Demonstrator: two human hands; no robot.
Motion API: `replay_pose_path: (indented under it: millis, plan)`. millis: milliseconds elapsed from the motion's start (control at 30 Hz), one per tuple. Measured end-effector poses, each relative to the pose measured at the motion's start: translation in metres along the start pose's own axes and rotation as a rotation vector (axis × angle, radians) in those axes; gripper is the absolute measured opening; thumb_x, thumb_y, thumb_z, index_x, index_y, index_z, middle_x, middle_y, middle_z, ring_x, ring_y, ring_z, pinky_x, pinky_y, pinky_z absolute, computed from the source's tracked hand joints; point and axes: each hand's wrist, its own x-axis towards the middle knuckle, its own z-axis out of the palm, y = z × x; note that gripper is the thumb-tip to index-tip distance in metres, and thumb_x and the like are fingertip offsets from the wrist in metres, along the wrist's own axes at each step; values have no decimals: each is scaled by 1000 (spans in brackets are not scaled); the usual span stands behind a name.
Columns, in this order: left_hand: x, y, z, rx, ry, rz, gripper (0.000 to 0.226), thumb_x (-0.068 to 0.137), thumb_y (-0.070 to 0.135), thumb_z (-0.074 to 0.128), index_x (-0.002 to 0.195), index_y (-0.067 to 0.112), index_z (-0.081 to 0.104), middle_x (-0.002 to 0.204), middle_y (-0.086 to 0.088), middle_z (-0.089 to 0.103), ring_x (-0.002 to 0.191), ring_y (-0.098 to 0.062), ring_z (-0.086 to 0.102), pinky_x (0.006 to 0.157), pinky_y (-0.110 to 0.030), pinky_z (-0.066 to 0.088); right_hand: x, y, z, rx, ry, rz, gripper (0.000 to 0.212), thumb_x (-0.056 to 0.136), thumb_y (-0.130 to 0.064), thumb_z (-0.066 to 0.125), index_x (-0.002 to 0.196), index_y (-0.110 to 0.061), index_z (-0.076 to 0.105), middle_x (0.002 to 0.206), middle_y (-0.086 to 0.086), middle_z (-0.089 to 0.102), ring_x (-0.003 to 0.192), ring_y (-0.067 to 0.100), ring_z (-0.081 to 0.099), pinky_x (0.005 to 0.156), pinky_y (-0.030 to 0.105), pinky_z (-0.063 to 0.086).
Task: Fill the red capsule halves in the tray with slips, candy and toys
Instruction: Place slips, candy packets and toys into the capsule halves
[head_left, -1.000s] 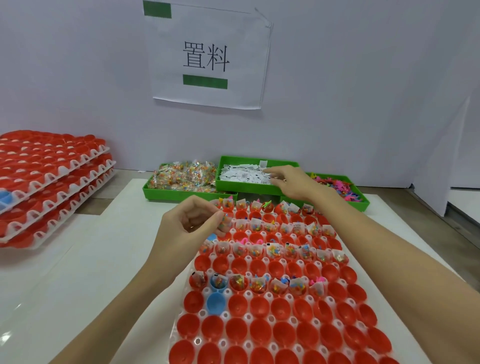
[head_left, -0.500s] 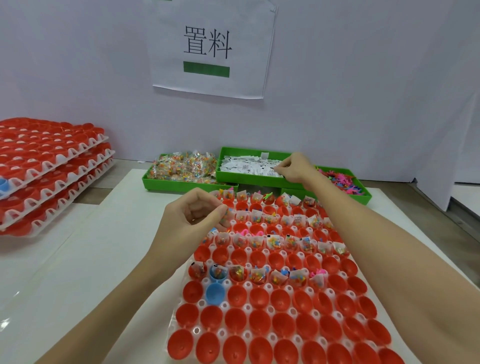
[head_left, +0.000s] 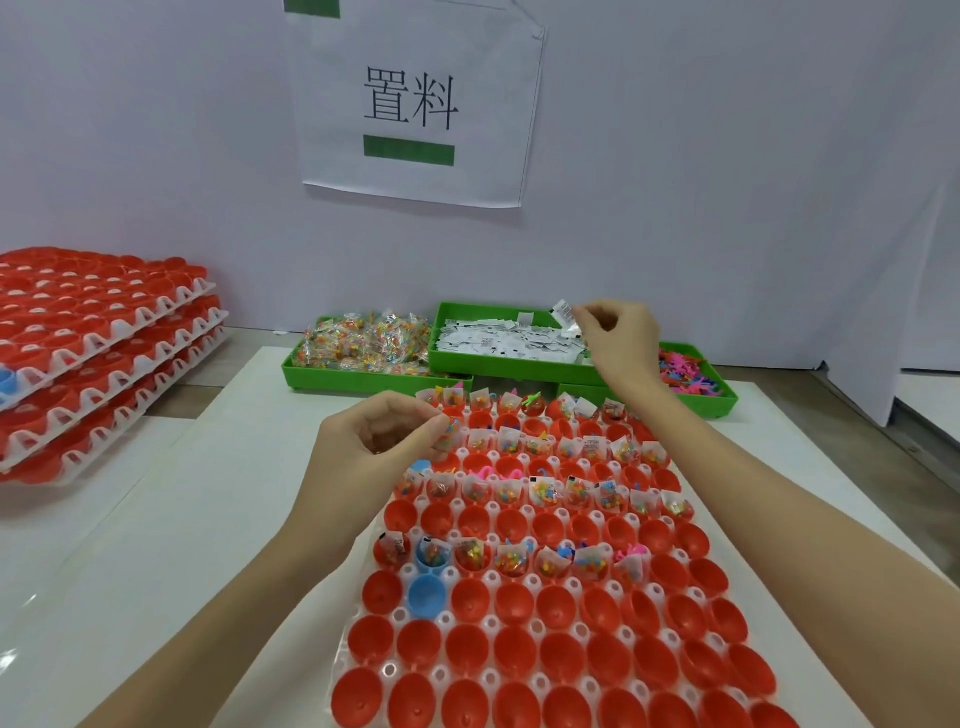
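Observation:
A white tray (head_left: 571, 587) of red capsule halves (head_left: 514, 649) lies in front of me; the far rows hold slips and candy, the near rows are bare. My right hand (head_left: 618, 343) pinches white paper slips (head_left: 566, 317) raised just above the green slip bin (head_left: 498, 364). My left hand (head_left: 374, 447) hovers at the tray's left edge, fingers curled, pinching a small candy packet (head_left: 449, 434). A green candy bin (head_left: 322, 376) sits left of the slips, a green toy bin (head_left: 722, 400) with pink toys to the right.
Stacked trays of red halves (head_left: 98, 353) stand at the far left. Two blue halves (head_left: 427, 595) sit among the red ones. A paper sign (head_left: 415, 98) hangs on the white wall behind the bins. The tray rests on a white board (head_left: 182, 519).
My right hand has lifted out of the slip bin with slips pinched in its fingers. The left hand stays near the tray's left edge with its packet.

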Motion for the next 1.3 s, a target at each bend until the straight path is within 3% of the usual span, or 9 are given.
replay_pose_path:
  millis: [100,267,500,700,900,967,1067,1167,1300]
  plan:
    - [-2,3,3,-70,1,-34,11,87,17,79,96,11,77,91,-6,80,83,-22,79,73,-17,58,-25,-11,-11,131,-50,72,12,95,-28,71,89,-19,76,69,0,72,52,2,63,61,20,55]
    - [-8,3,10,-84,-59,-49,8,87,15,80,94,14,78,93,-7,80,87,-24,79,79,-20,59,-57,-19,-22,254,-109,99,13,94,-21,72,99,-10,77,76,5,74,62,14,71,66,26,61]
    - [-11,0,14,-51,-96,-57,5,87,15,79,93,15,78,88,-9,79,84,-27,79,77,-22,60,-15,1,-10,39,-10,173,14,103,-15,58,109,-4,64,85,5,68,59,7,64,52,15,51]
    - [-9,2,10,-32,-72,-44,6,87,16,79,91,20,79,90,-6,80,83,-23,79,75,-19,60,12,14,-4,-69,-84,163,9,101,-8,61,107,-4,67,106,14,72,61,9,67,50,13,50]
    - [-6,3,6,-35,-45,-34,7,86,17,79,92,20,79,90,-6,80,84,-23,79,75,-19,60,18,9,4,-210,-243,136,27,104,-15,56,123,0,68,130,15,66,111,29,67,96,36,50]
    - [-6,3,6,-32,-44,-33,7,87,14,78,92,19,79,90,-6,80,84,-24,79,75,-19,60,19,10,6,-222,-243,122,29,104,-20,57,120,0,69,129,15,66,120,29,61,100,36,45]
    - [-5,4,5,-28,-37,-35,8,88,12,78,91,20,80,90,-6,80,84,-23,79,75,-19,60,20,11,8,-224,-214,103,31,101,-27,62,110,1,72,106,14,71,97,25,65,93,38,49]
    - [-5,4,5,-24,-32,-42,9,88,12,78,91,20,80,90,-5,80,83,-22,79,74,-19,59,21,11,8,-216,-141,85,34,94,-32,72,90,1,74,72,5,64,59,13,53,66,29,44]
    - [-5,3,5,-7,-40,-57,6,88,13,78,94,16,79,90,-5,80,84,-22,79,75,-19,60,21,11,6,-187,-102,82,27,91,-27,76,83,-2,73,69,6,69,58,15,63,70,29,52]
